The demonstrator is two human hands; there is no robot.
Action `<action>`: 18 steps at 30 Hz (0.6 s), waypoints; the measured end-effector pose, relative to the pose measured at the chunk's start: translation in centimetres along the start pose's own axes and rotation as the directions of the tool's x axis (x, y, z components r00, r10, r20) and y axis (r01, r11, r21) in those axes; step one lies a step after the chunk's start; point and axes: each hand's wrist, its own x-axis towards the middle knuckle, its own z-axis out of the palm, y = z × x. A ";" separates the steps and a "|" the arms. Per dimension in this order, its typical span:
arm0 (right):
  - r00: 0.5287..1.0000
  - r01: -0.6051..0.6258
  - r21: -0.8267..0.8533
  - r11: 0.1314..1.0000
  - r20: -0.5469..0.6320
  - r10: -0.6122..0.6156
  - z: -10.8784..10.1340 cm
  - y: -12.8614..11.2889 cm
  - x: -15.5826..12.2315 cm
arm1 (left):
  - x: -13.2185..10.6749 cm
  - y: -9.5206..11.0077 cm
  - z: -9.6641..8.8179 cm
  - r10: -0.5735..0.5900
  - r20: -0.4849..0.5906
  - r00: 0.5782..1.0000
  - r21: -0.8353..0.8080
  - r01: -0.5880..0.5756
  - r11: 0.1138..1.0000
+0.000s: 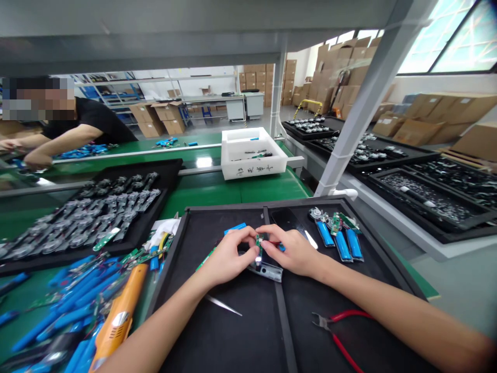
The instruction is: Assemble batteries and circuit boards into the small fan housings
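Observation:
Between my two hands is a small green circuit board [258,243], held over the black tray. My left hand [233,254] pinches it from the left, thumb and forefinger closed. From the other side my right hand [293,248] grips its edge with thumb and fingertips. Just under the board lies a grey plastic housing [269,272], partly hidden by my fingers. A blue battery cell [235,228] shows behind my left hand. Pointed metal tweezers [224,305] rest below my left wrist. Red-handled cutting pliers [330,324] lie open below my right forearm.
Several blue batteries with boards [344,243] sit at the tray's [287,326] right. Left are an orange electric tool [121,316], a heap of blue batteries [73,300] and a tray of grey housings [171,173]. A white bin [252,170] stands ahead; a co-worker [97,122] sits far left.

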 end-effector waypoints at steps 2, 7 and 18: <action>1.000 0.001 0.000 1.000 0.000 -0.001 0.0 0.0 0.0 | 0.1 0.1 -0.2 -0.008 -0.002 1.000 0.003 0.008 1.000; 1.000 -0.010 0.013 1.000 0.004 0.010 0.0 -0.2 0.0 | 0.3 0.3 -0.5 -0.029 -0.003 1.000 0.001 0.029 1.000; 1.000 -0.021 0.035 0.999 0.011 0.020 -0.1 -0.4 0.1 | 0.0 -0.3 -4.5 -0.031 -0.006 0.999 0.149 0.032 0.988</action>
